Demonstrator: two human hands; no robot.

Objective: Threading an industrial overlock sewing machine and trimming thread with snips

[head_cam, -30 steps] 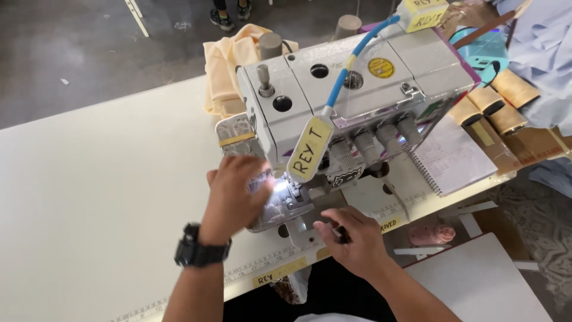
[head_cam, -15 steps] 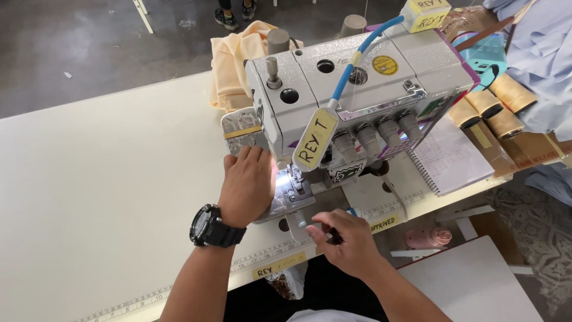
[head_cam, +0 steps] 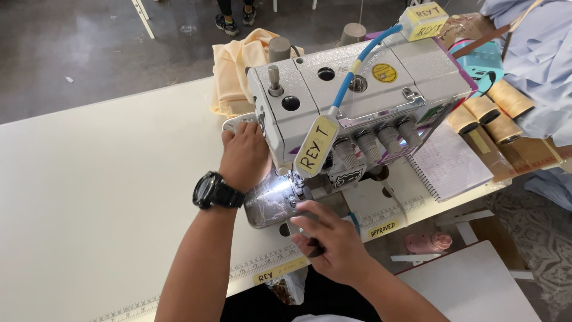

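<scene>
The left hand (head_cam: 243, 156) presses flat, fingers together, against the sewing machine (head_cam: 351, 101) on the worktop (head_cam: 95, 197); the right hand (head_cam: 333, 241) has fingers clamped on a small dark tool (head_cam: 314, 250)

Both forearms are bare to the lower edge of the view, with no sleeves showing. The left hand (head_cam: 244, 156) wears no glove and no ring that can be made out. A black wristwatch (head_cam: 215, 191) sits on the left wrist: a chunky, ridged case with a wide black strap wrapped fully round. The right hand (head_cam: 333, 245) is also ungloved, its wrist bare, with no band or bracelet. At the near edge, between the arms, a sliver of pale clothing (head_cam: 325, 318) shows.
</scene>
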